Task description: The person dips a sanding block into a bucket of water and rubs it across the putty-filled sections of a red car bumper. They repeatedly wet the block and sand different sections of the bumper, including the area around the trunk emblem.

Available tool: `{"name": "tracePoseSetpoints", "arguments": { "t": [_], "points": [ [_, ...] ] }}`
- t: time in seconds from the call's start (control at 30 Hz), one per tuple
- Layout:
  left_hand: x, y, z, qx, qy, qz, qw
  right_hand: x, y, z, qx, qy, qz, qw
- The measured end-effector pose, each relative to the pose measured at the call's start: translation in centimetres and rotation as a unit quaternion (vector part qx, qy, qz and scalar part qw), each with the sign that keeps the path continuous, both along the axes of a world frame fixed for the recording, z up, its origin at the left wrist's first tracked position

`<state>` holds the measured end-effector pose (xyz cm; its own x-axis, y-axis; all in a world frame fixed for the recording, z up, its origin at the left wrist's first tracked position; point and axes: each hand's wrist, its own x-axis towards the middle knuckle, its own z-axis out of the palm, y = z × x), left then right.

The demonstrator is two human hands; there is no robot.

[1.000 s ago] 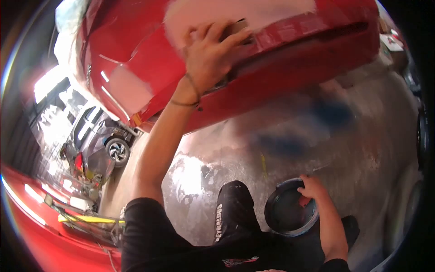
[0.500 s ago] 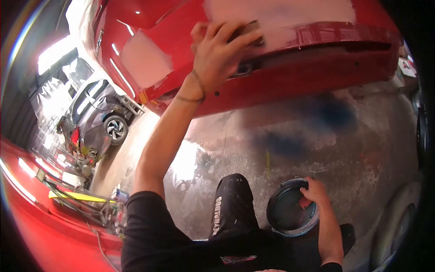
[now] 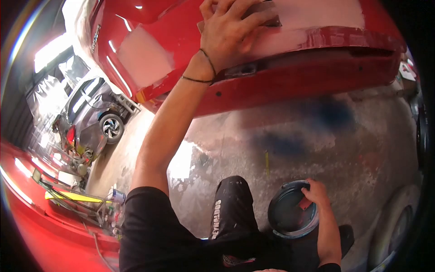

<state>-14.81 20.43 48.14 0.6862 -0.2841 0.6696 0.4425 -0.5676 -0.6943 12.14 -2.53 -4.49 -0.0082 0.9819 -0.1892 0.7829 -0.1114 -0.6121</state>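
Observation:
My left hand (image 3: 230, 34) presses down on the rear panel of a red car (image 3: 172, 102), its fingers curled over a dark, thin sheet that looks like sandpaper (image 3: 273, 19). Under and beside it lies a large pale pink patch of filler or primer (image 3: 317, 13). Low on the right, my right hand (image 3: 316, 192) grips the rim of a round dark bucket (image 3: 274, 216) holding murky liquid. A small red flat piece (image 3: 305, 202) shows just below the thumb, inside the rim; whether the thumb pinches it cannot be made out.
A second pale patch (image 3: 145, 56) is on the car's left side. Behind stands a grey, partly dismantled car (image 3: 93, 109). At left, a red panel (image 3: 27, 217) and a metal stand with a yellow strip (image 3: 77, 196). A tyre (image 3: 392, 226) lies at right on the stained concrete floor (image 3: 226, 149).
My left hand has slid up and a little right across the red panel with the dark sheet. My right hand stays at the bucket's rim.

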Motion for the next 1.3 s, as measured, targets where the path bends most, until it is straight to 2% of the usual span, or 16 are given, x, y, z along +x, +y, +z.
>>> {"name": "tracePoseSetpoints", "arguments": {
  "t": [0.03, 0.1, 0.2, 0.33, 0.4, 0.5, 0.6, 0.7, 0.83, 0.9, 1.0, 1.1, 1.17, 1.23, 1.3],
  "points": [
    [-0.6, 0.0, -0.5, 0.000, 0.000, 0.002, 1.000, -0.1, 0.1, 0.0, 0.000, 0.000, 0.002, 1.000],
    [-2.9, -1.0, -2.4, -0.011, 0.006, 0.087, 0.996, 0.1, 0.1, 0.7, -0.006, -0.013, 0.012, 1.000],
    [-5.2, -2.4, -4.5, -0.064, -0.004, 0.095, 0.993, 0.2, -0.1, 0.7, 0.005, -0.026, 0.022, 0.999],
    [-0.2, -1.4, 1.8, -0.011, 0.023, 0.083, 0.996, 0.0, 0.3, 0.0, 0.009, -0.012, -0.003, 1.000],
    [3.0, -1.1, 4.0, 0.040, 0.013, -0.004, 0.999, 0.1, 0.2, -1.0, -0.001, -0.006, -0.010, 1.000],
    [2.1, -1.9, 3.2, 0.054, -0.004, 0.025, 0.998, 0.1, 0.5, -1.3, 0.005, -0.007, -0.005, 1.000],
    [-3.9, -0.3, -0.2, 0.010, -0.013, 0.074, 0.997, 0.2, 0.1, -0.3, 0.000, -0.018, 0.003, 1.000],
    [-4.3, -1.1, 0.4, 0.027, 0.002, 0.105, 0.994, 0.1, -0.3, 0.7, 0.000, -0.026, 0.000, 1.000],
    [2.0, -0.4, 6.6, 0.059, 0.008, 0.138, 0.989, 0.2, -0.1, -0.7, 0.047, -0.018, 0.005, 0.999],
    [5.0, -0.3, 9.2, 0.087, 0.001, 0.037, 0.996, 0.2, -0.1, -0.2, 0.036, -0.003, 0.001, 0.999],
    [2.1, -1.0, 7.5, 0.121, 0.020, 0.086, 0.989, 0.3, 0.0, 1.0, -0.003, -0.011, 0.003, 1.000],
    [-3.7, -0.2, 5.8, 0.081, 0.008, 0.058, 0.995, 0.4, -0.5, -0.5, 0.018, -0.022, -0.009, 1.000],
    [-4.6, -0.7, 5.9, 0.076, 0.020, 0.103, 0.992, 0.3, -0.8, 0.0, 0.018, -0.011, -0.010, 1.000],
    [-0.9, -1.5, 6.5, 0.092, 0.030, 0.092, 0.991, 0.2, -0.8, 0.7, 0.022, -0.005, -0.009, 1.000],
    [5.7, -2.2, 6.8, 0.004, 0.079, 0.031, 0.996, 0.5, -0.4, 1.4, -0.002, -0.041, 0.010, 0.999]
  ]
}}
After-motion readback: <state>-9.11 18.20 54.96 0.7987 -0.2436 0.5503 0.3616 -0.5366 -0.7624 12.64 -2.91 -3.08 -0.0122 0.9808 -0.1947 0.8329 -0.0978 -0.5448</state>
